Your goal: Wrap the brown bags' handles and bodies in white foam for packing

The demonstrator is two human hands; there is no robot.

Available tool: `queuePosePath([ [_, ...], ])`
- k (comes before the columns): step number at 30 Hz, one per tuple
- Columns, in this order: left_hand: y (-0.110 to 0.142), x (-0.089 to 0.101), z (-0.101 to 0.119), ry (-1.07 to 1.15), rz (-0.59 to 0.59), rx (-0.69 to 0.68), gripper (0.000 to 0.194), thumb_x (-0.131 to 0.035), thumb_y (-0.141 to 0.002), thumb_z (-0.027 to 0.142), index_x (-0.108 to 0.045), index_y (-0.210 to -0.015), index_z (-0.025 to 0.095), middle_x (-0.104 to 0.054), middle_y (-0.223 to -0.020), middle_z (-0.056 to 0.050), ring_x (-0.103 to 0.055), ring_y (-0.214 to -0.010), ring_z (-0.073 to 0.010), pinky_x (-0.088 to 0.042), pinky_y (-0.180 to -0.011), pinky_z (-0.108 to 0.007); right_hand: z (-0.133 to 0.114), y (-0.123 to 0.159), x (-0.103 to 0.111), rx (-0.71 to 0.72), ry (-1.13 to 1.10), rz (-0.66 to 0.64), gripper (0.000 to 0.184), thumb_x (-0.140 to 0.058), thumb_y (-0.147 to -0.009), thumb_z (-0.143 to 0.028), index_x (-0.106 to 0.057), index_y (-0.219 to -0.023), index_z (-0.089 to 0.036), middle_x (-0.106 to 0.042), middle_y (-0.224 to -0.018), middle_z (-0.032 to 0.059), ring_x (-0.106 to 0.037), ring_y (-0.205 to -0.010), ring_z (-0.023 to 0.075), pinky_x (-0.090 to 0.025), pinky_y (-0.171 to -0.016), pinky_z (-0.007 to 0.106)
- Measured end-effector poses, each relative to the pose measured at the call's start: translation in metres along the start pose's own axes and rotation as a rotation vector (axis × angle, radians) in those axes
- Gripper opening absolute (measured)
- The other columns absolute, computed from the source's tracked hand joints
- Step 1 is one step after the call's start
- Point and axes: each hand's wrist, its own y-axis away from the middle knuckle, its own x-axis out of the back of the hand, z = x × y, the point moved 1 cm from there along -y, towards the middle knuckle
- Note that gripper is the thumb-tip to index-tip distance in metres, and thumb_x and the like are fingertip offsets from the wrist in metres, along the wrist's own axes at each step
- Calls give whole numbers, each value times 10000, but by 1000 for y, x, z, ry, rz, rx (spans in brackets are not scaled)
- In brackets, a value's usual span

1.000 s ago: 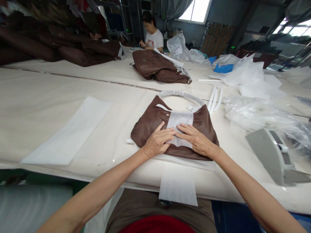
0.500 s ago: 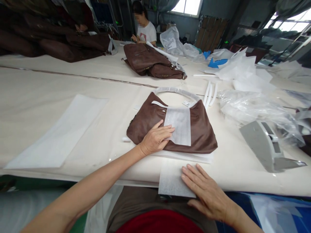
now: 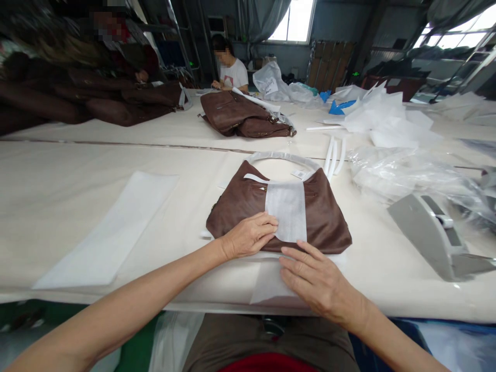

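Observation:
A brown handbag lies on the table in front of me, its handle wrapped in white padding. A strip of white tissue paper runs down the middle of its front. My left hand lies flat on the bag's lower front, with its fingertips on the left edge of the strip. Below the bag's bottom edge hangs a loose white paper end. Over it is my right hand, fingers spread, the fingertips at the bag's lower edge. Its palm side is hidden.
A white sheet lies to the left. On the right stand a grey tape dispenser and clear plastic film. White strips lie behind the bag. Farther back are more brown bags, crumpled paper and a seated person.
My right hand has moved up and slightly left toward the bag's bottom edge, and the loose paper end has risen with it. My left hand stays on the bag. The view has tilted up.

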Motion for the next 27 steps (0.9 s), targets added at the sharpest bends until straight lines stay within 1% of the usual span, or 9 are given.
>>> queuePosePath([
  [4,3,19,-6,149,-187,-34,357,-377,-968,178,-577,-1258,119,-599,-1313,-167,-511,-1302,-239,-382,-1144,-412,33,-23,1,-334,-190,98,223,-468,-1002,-259,-666,-924,-194,-722,-882,54,-669,-863,177,-524,-820,295],
  [6,4,28,-7,225,-285,-6,406,-360,-991,231,-518,-1353,135,-545,-1398,-153,-451,-1360,-244,-327,-1177,-420,45,-26,-7,-525,-273,98,320,-453,-1010,-352,-649,-806,-203,-665,-740,27,-624,-711,152,-490,-682,255],
  [10,2,35,-5,354,-359,59,544,-506,-957,475,-475,-1419,188,-489,-1462,-123,-423,-1378,-288,-296,-1185,-429,54,-24,-24,-710,-286,98,383,-455,-999,-418,-599,-713,-207,-578,-682,5,-565,-648,145,-435,-641,260],
  [12,0,29,-1,358,-267,138,560,-609,-894,515,-546,-1360,211,-539,-1418,-109,-500,-1312,-284,-357,-1146,-393,54,-23,-30,-764,-249,108,372,-466,-992,-414,-576,-704,-207,-552,-688,0,-559,-655,148,-421,-639,264],
  [16,-1,5,3,288,20,332,196,-602,-932,348,-716,-996,202,-718,-1068,-58,-654,-982,-190,-492,-909,-278,54,-24,-39,-856,-100,134,318,-533,-960,-369,-505,-687,-207,-509,-712,-5,-544,-671,158,-390,-630,274],
  [19,0,-10,5,169,134,440,278,-549,-948,291,-616,-706,174,-646,-754,-21,-595,-734,-147,-458,-710,-244,56,-25,-42,-941,-31,142,268,-607,-912,-328,-481,-707,-210,-503,-737,-6,-532,-673,164,-384,-630,281],
  [21,-1,-15,7,75,180,500,341,-549,-935,286,-485,-618,177,-532,-647,10,-532,-646,-126,-403,-636,-233,58,-27,-42,-992,-33,165,250,-629,-887,-295,-471,-713,-211,-500,-744,-5,-531,-684,167,-390,-637,283],
  [24,-2,-18,8,-6,229,540,376,-533,-926,274,-366,-601,184,-432,-616,37,-478,-595,-100,-346,-588,-217,61,-30,-40,-1047,-96,276,174,-627,-860,-243,-500,-746,-207,-508,-761,-3,-531,-698,162,-420,-668,284],
  [27,-3,-20,8,-44,264,542,363,-509,-919,257,-339,-606,186,-406,-606,46,-460,-571,-85,-327,-569,-203,61,-29,-37,-1149,-248,443,62,-609,-843,-238,-579,-874,-195,-546,-802,7,-550,-700,153,-466,-702,288],
])
